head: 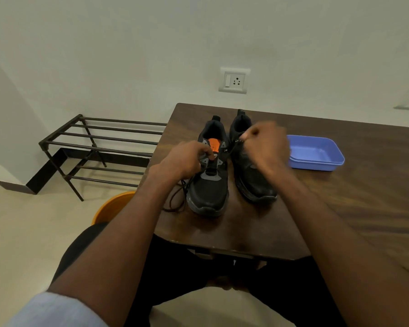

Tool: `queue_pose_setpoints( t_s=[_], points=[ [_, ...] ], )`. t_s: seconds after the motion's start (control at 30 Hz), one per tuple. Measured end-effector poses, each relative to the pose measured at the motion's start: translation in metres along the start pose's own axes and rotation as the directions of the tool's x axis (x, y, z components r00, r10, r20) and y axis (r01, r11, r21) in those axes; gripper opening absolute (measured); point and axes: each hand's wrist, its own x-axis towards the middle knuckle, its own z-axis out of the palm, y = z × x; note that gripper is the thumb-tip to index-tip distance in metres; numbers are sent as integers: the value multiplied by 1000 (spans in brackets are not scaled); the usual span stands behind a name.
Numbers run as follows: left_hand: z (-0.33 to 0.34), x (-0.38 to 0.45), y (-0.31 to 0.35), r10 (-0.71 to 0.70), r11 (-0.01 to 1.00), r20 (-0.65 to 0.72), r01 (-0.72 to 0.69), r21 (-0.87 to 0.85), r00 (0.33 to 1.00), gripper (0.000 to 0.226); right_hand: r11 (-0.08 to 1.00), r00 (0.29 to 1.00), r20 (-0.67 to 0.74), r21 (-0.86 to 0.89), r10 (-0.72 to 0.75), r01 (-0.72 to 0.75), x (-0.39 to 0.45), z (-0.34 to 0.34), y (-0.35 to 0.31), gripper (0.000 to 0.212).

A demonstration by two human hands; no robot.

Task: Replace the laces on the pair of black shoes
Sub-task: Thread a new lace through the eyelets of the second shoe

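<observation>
From the head camera, my right hand (pixel 266 147) is motion-blurred; it pinches a black lace (pixel 232 148) running to the left shoe (pixel 208 175), and hides most of the right shoe (pixel 255 182). My left hand (pixel 187 159) pinches at that shoe's eyelets; loose lace trails off its side. Both shoes sit on a dark wooden table (pixel 340 197) beside a blue tray (pixel 316 153). A metal rack (pixel 99 147) stands by the wall.

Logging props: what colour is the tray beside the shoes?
Blue tray, clearest in the head view.
</observation>
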Motion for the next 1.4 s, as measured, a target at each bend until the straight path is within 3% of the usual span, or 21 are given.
queue_pose_setpoints(
  t_s=[0.07,0.13,0.2,0.27,0.33,0.4,0.43,0.5,0.57,0.63,0.67,0.7,0.77,0.83,0.9,0.93,1.03,1.1,1.2,1.3,1.4],
  points=[
    [0,1,0,0,1000,9,0,-20,1000,44,997,959,-280,71,49,-30,6,-21,5,17],
    [1,2,-1,12,1000,15,-12,-11,1000,44,999,938,-345,-33,-31,20,10,-29,12,19],
    [2,3,-1,12,1000,24,-12,-5,1000,45,981,968,-199,-152,-152,123,10,-21,14,31],
    [2,4,-1,11,1000,31,-11,2,999,46,956,972,72,-177,-225,235,5,-5,9,28],
    [1,4,-1,13,1000,28,-13,3,1000,47,952,900,401,-169,-170,255,-6,12,0,19],
    [0,4,-2,12,1000,26,-12,-6,1000,46,950,829,549,-186,-110,250,-12,24,-3,17],
    [0,4,-2,10,1000,25,-9,-10,1000,46,956,833,543,-176,-104,235,-12,26,-3,15],
    [-1,4,-3,7,1000,15,-7,-18,1000,47,979,908,409,-135,-86,154,-7,20,0,9],
    [-1,4,-3,9,1000,5,-9,-12,1000,47,996,993,111,-87,-26,36,1,3,3,9],
    [-1,5,-4,8,1000,-1,-8,-14,1000,47,994,984,-176,-111,5,-25,8,-16,9,14],
    [-1,5,-4,9,1000,-2,-9,-17,1000,47,987,972,-235,-157,-18,-19,11,-23,13,15],
    [-2,5,-3,11,1000,-1,-11,-17,1000,47,978,971,-234,-207,-56,6,12,-24,15,15],
    [-2,5,-3,12,1000,-3,-12,-16,1000,46,955,984,-98,-273,-149,117,7,-16,12,19],
    [-2,5,-2,10,1000,-2,-10,-12,1000,45,938,966,143,-246,-215,245,-1,-1,3,17],
    [-3,5,-1,11,1000,-1,-11,-12,1000,44,945,897,407,-189,-171,266,-12,15,-6,17],
    [-3,5,-1,16,1000,-2,-16,-10,1000,44,951,870,475,-183,-135,248,-13,23,-7,17],
    [-5,4,-2,28,999,-1,-28,-15,1000,44,964,907,413,-194,-88,182,-7,24,-1,10],
    [-5,4,-4,34,999,1,-33,-30,999,43,956,976,211,-272,-49,107,2,13,5,13],
    [-4,5,-3,29,998,6,-29,-49,1000,41,915,999,-23,-404,-27,16,9,-7,13,14],
    [-3,6,-2,27,999,5,-27,-47,1000,42,903,994,70,-418,-79,101,6,-7,12,14],
    [-3,6,-1,21,999,12,-20,-37,1000,43,946,937,320,-235,-141,223,-4,10,1,21]
  ],
)
